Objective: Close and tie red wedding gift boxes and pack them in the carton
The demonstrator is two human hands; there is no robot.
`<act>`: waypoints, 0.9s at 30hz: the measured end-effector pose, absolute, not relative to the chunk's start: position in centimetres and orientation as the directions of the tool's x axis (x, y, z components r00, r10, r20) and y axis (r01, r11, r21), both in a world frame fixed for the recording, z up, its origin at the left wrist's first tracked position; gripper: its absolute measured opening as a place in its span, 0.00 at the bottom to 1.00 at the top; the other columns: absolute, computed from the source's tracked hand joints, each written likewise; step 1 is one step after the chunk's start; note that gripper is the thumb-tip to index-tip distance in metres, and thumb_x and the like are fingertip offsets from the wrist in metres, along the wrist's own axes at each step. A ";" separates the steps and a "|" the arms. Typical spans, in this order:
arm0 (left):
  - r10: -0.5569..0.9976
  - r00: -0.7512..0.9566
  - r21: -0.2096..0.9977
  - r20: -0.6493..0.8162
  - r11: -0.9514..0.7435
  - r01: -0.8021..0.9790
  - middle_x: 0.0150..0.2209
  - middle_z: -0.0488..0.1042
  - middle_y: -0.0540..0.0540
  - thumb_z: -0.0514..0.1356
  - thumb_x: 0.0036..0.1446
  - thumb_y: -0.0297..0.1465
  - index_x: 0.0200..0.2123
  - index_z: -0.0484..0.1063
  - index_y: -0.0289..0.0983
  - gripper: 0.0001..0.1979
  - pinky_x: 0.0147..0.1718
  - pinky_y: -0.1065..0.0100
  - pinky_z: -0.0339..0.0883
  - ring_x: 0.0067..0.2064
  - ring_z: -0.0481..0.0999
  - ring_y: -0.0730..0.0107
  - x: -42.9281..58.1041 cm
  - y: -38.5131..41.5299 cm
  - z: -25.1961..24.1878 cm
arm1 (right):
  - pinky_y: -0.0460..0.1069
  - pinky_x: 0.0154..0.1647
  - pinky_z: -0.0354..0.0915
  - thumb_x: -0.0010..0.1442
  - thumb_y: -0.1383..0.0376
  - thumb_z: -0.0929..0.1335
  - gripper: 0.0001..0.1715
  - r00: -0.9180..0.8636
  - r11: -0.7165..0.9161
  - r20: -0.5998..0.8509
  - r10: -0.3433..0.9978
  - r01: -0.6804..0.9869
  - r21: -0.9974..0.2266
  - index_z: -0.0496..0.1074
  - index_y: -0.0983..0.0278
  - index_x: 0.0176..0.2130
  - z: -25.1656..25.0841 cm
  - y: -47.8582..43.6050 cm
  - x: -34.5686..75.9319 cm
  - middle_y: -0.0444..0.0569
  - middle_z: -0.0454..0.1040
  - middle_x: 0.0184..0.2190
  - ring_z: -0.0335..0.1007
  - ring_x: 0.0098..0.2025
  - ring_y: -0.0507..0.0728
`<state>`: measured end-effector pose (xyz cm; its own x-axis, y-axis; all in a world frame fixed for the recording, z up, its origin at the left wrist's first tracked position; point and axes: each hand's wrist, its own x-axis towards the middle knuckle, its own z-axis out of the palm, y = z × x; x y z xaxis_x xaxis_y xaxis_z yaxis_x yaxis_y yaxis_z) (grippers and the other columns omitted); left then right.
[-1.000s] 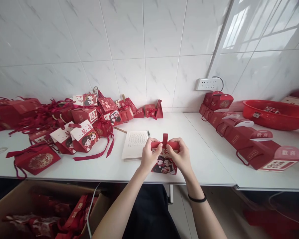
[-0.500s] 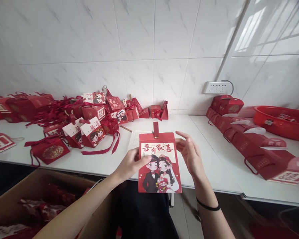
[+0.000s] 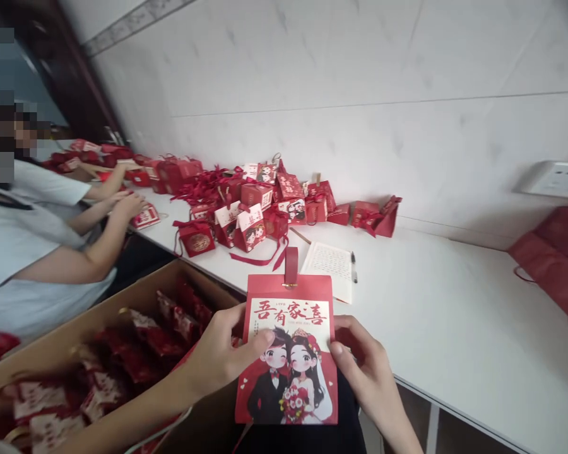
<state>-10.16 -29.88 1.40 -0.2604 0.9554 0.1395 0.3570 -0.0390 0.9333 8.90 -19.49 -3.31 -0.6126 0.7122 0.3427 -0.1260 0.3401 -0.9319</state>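
I hold a flat red gift bag point(image 3: 288, 350) upright in front of me, below the edge of the white table point(image 3: 454, 340). It shows a cartoon bride and groom under red characters, with a short red ribbon tab at its top. My left hand point(image 3: 222, 356) grips its left edge, thumb across the front. My right hand point(image 3: 366, 372) holds its right edge, with the fingers curled behind it.
A cardboard box point(image 3: 89, 321) with several red bags stands at my lower left. Red gift boxes point(image 3: 246, 211) with ribbons are heaped against the tiled wall. A notepad point(image 3: 329, 268) and pen lie on the table. Another person point(image 3: 33, 252) works at the left. A socket strip point(image 3: 553, 180) hangs on the right.
My view has swung left, bringing the box and the other person into sight. The bag has come lower and closer, and my right hand has closed onto its right edge.
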 end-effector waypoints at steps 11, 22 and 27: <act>0.895 -0.418 0.933 0.154 0.008 0.361 0.35 0.80 0.45 0.59 0.53 0.34 0.43 0.76 0.37 0.15 0.32 0.67 0.73 0.34 0.78 0.60 -10.1 -36.4 0.8 | 0.43 0.24 0.64 0.60 0.53 0.65 0.13 -0.602 0.451 0.508 0.616 -0.260 -0.854 0.69 0.60 0.35 -3.3 -22.6 6.3 0.43 0.71 0.25 0.67 0.25 0.53; 0.890 -0.445 0.954 0.103 0.039 0.298 0.32 0.79 0.46 0.61 0.49 0.33 0.37 0.77 0.37 0.12 0.30 0.66 0.73 0.31 0.77 0.60 -9.9 -37.3 1.6 | 0.44 0.21 0.63 0.59 0.49 0.65 0.17 -0.608 0.451 0.498 0.618 -0.245 -0.858 0.70 0.59 0.35 -2.8 -23.1 6.1 0.43 0.70 0.23 0.66 0.22 0.53; 0.808 -0.589 0.999 0.030 -0.006 0.043 0.33 0.80 0.45 0.64 0.46 0.36 0.36 0.77 0.35 0.14 0.33 0.64 0.74 0.33 0.79 0.59 -11.1 -36.2 1.4 | 0.49 0.31 0.68 0.63 0.45 0.58 0.25 -0.582 0.394 0.461 0.670 -0.248 -0.885 0.71 0.60 0.41 -4.7 -22.3 5.5 0.48 0.75 0.31 0.71 0.29 0.57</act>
<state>-11.10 -36.17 1.36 -0.5889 0.8077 0.0298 0.0428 -0.0057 0.9991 5.52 -22.30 -4.65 -0.5818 0.6698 0.4614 -0.2479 0.3943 -0.8849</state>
